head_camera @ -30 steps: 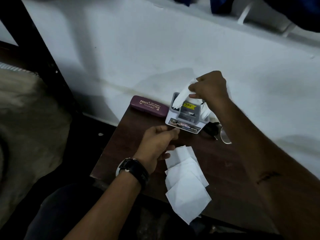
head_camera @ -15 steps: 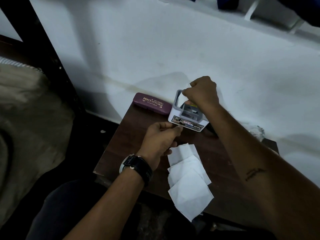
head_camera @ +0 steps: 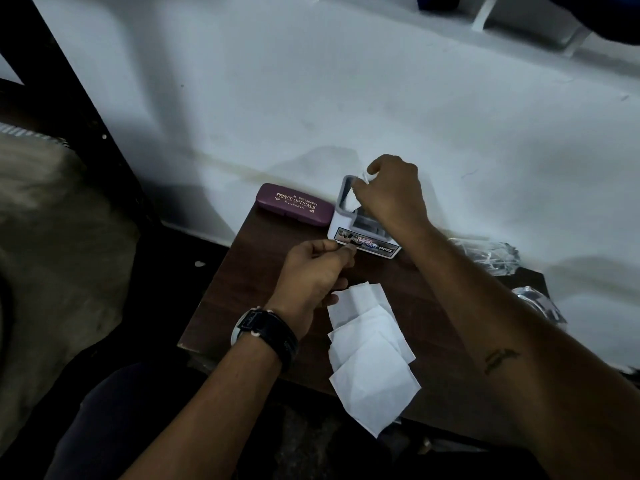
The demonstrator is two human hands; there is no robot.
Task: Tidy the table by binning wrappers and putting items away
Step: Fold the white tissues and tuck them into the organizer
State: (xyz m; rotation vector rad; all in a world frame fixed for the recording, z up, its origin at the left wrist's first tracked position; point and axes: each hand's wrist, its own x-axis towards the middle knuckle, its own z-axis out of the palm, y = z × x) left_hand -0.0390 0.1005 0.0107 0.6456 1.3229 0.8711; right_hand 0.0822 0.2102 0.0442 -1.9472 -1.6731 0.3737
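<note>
A small white box (head_camera: 346, 233) with an OPEL label stands at the back of the dark wooden table (head_camera: 249, 289). My right hand (head_camera: 391, 195) is over the box's open top, fingers shut on a white paper wrapper (head_camera: 352, 201) that sits partly inside it. My left hand (head_camera: 311, 275) pinches the box's front lower edge at the label. Several white paper squares (head_camera: 370, 355) lie overlapped on the table in front of the box, the nearest one hanging over the front edge.
A maroon spectacle case (head_camera: 294, 204) lies left of the box against the white wall (head_camera: 311, 98). Crumpled clear plastic (head_camera: 491, 254) and another clear piece (head_camera: 536, 303) lie at the table's right side. A dark frame (head_camera: 79, 109) stands at the left.
My right hand has pushed the white wrapper down from above the box into its top. My left hand has stayed at the box's front. The view shifted slightly.
</note>
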